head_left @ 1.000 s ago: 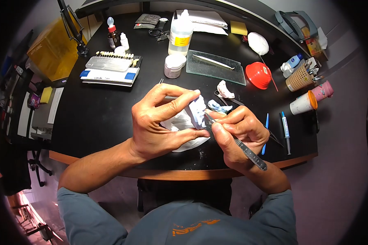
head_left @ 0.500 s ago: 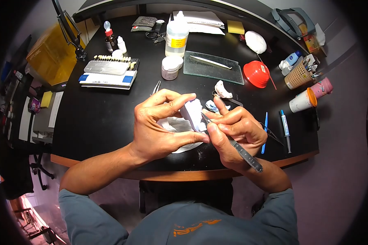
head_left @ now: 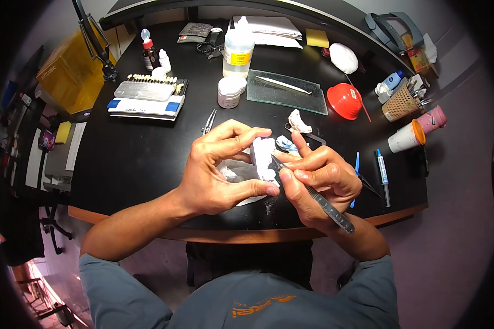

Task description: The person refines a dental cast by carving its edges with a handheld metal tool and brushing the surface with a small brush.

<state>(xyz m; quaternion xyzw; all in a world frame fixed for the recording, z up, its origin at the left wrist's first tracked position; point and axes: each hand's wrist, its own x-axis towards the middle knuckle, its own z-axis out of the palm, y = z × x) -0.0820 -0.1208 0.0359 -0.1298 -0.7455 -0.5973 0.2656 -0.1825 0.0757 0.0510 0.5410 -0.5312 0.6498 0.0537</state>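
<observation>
Between the thumb and fingers of my left hand [head_left: 217, 170] is a pale plaster dental model [head_left: 263, 159], held tilted on edge. My right hand [head_left: 321, 183] grips a dark scalpel [head_left: 332, 211] like a pen, its handle marked with a ruler scale. The blade tip is at the model's right side; whether it touches is too small to tell. Below and behind the model lies a white sheet [head_left: 247, 202], partly hidden by my left hand. A blue-white piece [head_left: 285, 143] and a pinkish-white dental cast [head_left: 299, 122] lie just beyond my right hand.
Beyond my hands stand a white jar [head_left: 229, 94], a clear bottle [head_left: 239, 50] and a glass slab [head_left: 285, 96]. A red bowl [head_left: 346, 101] is further right. A blue syringe [head_left: 383, 175] lies right of my right hand, tweezers [head_left: 208, 122] beyond my left.
The model has turned more upright and shifted slightly in my left hand. My right index finger has lifted away from the scalpel since the earliest frame. The scalpel remains in my right hand.
</observation>
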